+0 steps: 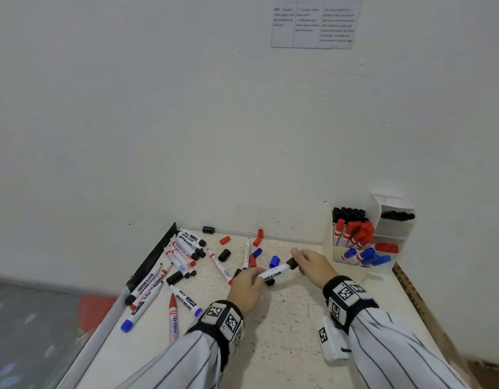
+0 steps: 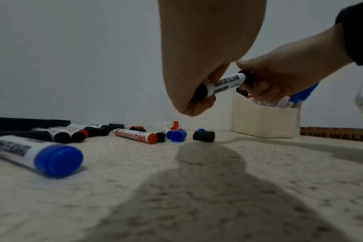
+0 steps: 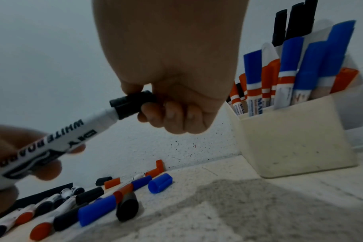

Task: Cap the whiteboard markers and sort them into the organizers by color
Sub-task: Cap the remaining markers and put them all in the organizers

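A white marker with black ends [image 1: 276, 272] [image 2: 225, 84] [image 3: 58, 140] hangs above the table between both hands. My left hand [image 1: 246, 286] [image 2: 199, 98] grips its rear end. My right hand [image 1: 310, 263] [image 3: 155, 104] pinches the black cap [image 1: 292, 263] [image 3: 130, 104], which sits on the marker's tip. The white organizer [image 1: 352, 269] [image 3: 290, 139] stands at the right by the wall, with black, red and blue markers in separate sections. Loose markers and caps lie to the left, among them a blue cap [image 1: 274, 261] [image 3: 160, 183] and a black cap [image 1: 224, 254].
A white wall [image 1: 186, 136] backs the speckled table [image 1: 284, 332]. A black strip [image 1: 155, 254] lines the table's left edge, and a printed wooden strip [image 1: 419, 301] runs along its right. A second white holder [image 1: 394, 220] stands behind the organizer. A sheet of paper [image 1: 315, 21] hangs on the wall.
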`<state>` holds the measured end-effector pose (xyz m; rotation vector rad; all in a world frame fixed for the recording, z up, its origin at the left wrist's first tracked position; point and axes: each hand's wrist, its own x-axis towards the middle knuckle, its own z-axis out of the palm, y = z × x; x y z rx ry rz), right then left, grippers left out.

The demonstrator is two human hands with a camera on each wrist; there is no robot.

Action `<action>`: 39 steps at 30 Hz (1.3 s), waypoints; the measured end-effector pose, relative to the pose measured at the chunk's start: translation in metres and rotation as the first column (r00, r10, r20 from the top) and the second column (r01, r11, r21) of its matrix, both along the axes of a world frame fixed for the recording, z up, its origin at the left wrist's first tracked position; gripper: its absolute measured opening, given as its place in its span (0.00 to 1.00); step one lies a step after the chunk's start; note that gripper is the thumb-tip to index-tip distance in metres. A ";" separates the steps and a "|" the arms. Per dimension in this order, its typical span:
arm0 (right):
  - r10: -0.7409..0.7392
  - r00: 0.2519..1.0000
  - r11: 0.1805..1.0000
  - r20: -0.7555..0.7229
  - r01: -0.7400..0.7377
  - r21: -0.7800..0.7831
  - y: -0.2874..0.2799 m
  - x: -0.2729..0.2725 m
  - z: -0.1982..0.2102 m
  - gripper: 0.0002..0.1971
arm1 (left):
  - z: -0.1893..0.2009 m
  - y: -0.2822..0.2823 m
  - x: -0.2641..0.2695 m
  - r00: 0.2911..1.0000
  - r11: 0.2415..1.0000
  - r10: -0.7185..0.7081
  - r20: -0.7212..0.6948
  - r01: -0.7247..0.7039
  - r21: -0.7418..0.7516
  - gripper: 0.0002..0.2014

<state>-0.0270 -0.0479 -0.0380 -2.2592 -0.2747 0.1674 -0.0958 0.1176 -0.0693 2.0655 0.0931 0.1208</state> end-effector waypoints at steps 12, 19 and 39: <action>0.040 0.999 0.964 0.003 -0.040 0.264 -0.014 -0.016 -0.017 0.17 | -0.007 -0.007 -0.006 0.999 0.990 0.009 -0.035 -0.013 -0.137 0.09; 0.029 1.000 0.939 0.004 -0.029 0.343 -0.010 -0.023 -0.016 0.14 | -0.006 0.000 -0.011 0.999 0.986 0.032 -0.036 -0.038 -0.165 0.07; 0.076 0.996 0.887 -0.050 -0.045 0.459 -0.009 -0.028 -0.027 0.16 | -0.010 0.005 -0.014 0.999 0.983 0.031 -0.023 -0.035 -0.179 0.08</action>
